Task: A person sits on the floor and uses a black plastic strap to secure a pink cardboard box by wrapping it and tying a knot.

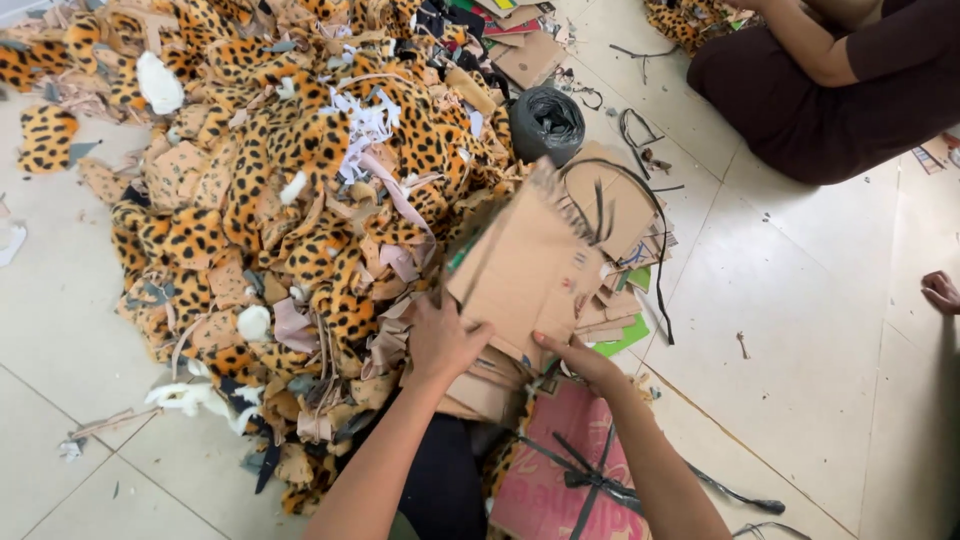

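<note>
Head view: cardboard sheet (525, 275) is pinched by left hand (440, 340) and right hand (585, 362); slip likely if snagged on leopard scraps (260, 180).

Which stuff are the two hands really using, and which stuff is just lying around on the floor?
In use:
- left hand and right hand, both on the cardboard pieces
- stack of cardboard beneath them

Just lying about:
- heap of leopard-print fabric scraps
- dark roll of plastic bags
- black straps
- pink card with black ribbon
- another person's dark sleeve
</note>
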